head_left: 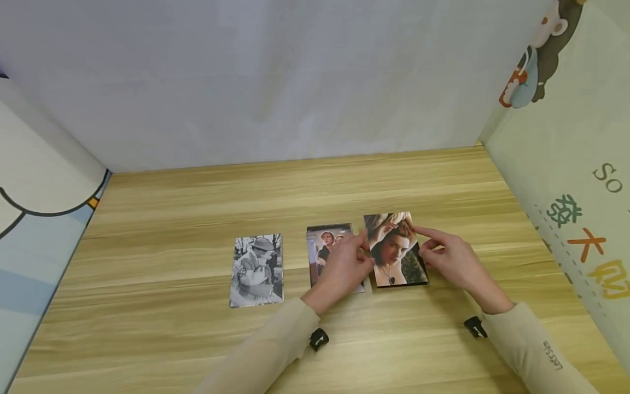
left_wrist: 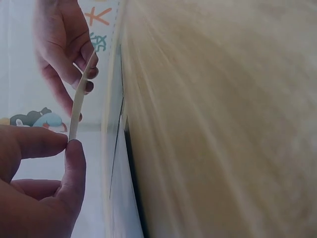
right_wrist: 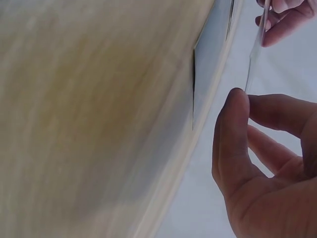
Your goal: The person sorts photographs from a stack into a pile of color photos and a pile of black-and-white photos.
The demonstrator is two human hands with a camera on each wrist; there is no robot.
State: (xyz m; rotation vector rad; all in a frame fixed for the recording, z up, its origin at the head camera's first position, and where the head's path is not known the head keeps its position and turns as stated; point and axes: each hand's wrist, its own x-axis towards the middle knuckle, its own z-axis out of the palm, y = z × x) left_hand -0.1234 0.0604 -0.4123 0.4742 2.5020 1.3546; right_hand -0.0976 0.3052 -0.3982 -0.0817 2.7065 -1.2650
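Observation:
A color photo card with a portrait on it is held up between both hands, seen edge-on above the table in the wrist views. My left hand pinches its left edge between thumb and finger. At the opposite edge, the right hand pinches it with thumb and fingers. Partly hidden under the left hand lies a small stack of photo cards, its top one showing people. Further left, a black-and-white photo card lies flat on the wooden table.
The wood-grain table meets a pale cloth wall at the back. Printed side panels with cartoon figures and lettering stand left and right. Each sleeve has a small black device at the cuff.

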